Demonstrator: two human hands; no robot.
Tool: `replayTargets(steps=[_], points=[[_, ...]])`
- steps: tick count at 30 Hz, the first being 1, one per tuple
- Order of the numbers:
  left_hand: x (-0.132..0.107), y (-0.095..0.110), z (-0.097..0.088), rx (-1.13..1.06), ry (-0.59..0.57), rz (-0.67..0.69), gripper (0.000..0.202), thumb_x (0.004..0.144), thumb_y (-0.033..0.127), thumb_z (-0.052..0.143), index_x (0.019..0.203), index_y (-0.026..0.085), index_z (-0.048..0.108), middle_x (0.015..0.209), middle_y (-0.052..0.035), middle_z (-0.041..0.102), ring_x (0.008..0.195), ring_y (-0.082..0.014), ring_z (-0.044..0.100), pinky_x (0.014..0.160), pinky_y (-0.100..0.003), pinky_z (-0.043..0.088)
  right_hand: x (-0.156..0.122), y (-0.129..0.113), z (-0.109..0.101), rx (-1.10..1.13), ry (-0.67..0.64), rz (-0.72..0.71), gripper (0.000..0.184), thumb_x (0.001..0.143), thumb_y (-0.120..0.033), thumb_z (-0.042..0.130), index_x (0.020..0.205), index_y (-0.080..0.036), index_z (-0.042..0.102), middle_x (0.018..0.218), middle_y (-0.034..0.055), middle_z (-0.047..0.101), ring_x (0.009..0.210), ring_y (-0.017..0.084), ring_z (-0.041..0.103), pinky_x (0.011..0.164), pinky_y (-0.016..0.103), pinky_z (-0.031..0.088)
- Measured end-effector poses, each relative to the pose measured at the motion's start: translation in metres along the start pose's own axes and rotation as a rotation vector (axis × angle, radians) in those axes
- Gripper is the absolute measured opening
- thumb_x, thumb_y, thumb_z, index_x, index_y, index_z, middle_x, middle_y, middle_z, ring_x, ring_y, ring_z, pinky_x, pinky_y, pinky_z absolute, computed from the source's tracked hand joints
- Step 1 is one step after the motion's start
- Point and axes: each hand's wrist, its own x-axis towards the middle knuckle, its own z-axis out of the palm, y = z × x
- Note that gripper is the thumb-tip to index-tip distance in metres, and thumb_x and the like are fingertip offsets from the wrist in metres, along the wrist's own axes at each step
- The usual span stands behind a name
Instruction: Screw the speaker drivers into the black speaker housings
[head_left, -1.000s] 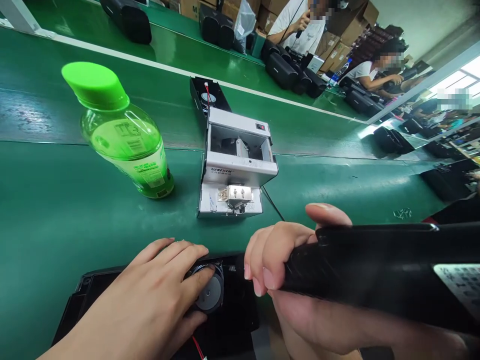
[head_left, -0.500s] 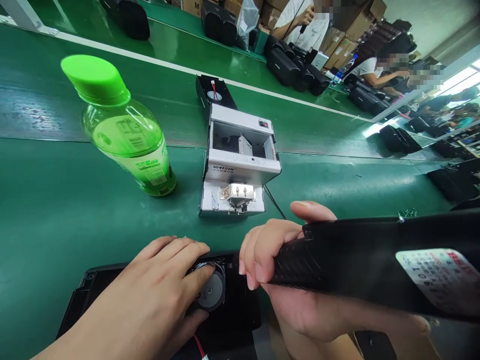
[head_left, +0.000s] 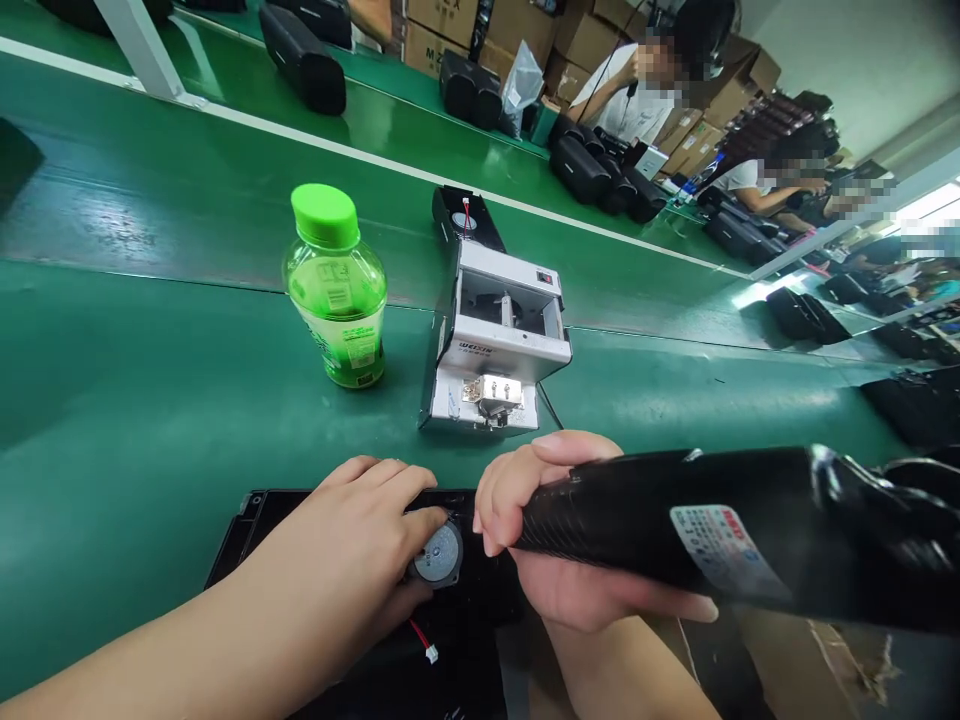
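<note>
My left hand (head_left: 367, 545) rests over a black plastic speaker housing (head_left: 255, 530), with its fingers against a small round speaker (head_left: 439, 552) that sits in it. From beside that speaker a red wire with a white connector (head_left: 429, 652) hangs loose. My right hand (head_left: 555, 530) is wrapped around a black electric screwdriver (head_left: 630, 515) with a ridged grip and a white-and-red label. It lies almost level, its front end pointing left towards the speaker; my fingers hide the bit. Just beyond stands a grey WEIXIN screw feeder (head_left: 510, 350).
A green-capped bottle (head_left: 334, 290) stands left of the feeder. Behind the feeder lies another black housing (head_left: 469, 220) with a speaker and red wire. Across the green bench (head_left: 150, 400), people (head_left: 630, 90) work among black speaker boxes (head_left: 581, 165) and cartons (head_left: 442, 30).
The view has shifted, so bottle, feeder and housing appear farther off and further right. Both hands stay at the housing, the left on the speaker, the right still gripping the electric screwdriver.
</note>
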Motion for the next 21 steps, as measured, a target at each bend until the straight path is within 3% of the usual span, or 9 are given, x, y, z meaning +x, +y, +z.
replayTargets(steps=[4,11,15,21], points=[[0.005,0.004,-0.006,0.017,-0.09,-0.054,0.043,0.089,0.014,0.106,0.127,0.034,0.095,0.142,-0.0029,0.09,0.132,-0.0367,0.087,0.116,-0.063,0.065,-0.002,0.007,0.007,0.024,0.013,-0.144,0.072,0.106,-0.097,0.083,0.141,-0.034,0.09,0.073,-0.0025,0.083,0.051,0.021,0.071,0.055,0.035,0.061],[0.009,0.008,-0.011,0.031,-0.182,-0.123,0.042,0.097,0.019,0.104,0.134,0.036,0.094,0.147,-0.0037,0.088,0.135,-0.0371,0.084,0.118,-0.065,0.064,-0.001,0.009,0.011,-0.03,0.04,-0.207,0.072,0.11,-0.095,0.078,0.146,-0.035,0.091,0.074,-0.0028,0.084,0.051,0.02,0.071,0.056,0.033,0.059],[0.01,0.008,-0.013,0.03,-0.193,-0.131,0.042,0.097,0.02,0.105,0.134,0.035,0.094,0.151,-0.0046,0.087,0.138,-0.0381,0.084,0.123,-0.066,0.063,-0.003,0.01,0.01,-0.097,0.052,-0.257,0.076,0.111,-0.098,0.072,0.149,-0.035,0.09,0.077,-0.0028,0.085,0.054,0.02,0.074,0.058,0.034,0.065],[0.01,0.013,-0.014,0.011,-0.205,-0.151,0.049,0.097,0.021,0.105,0.143,0.036,0.093,0.157,-0.0055,0.086,0.143,-0.0384,0.083,0.127,-0.065,0.062,-0.007,0.008,0.012,-0.144,0.125,-0.227,0.073,0.108,-0.099,0.077,0.148,-0.038,0.089,0.08,-0.0058,0.086,0.059,0.019,0.076,0.065,0.034,0.074]])
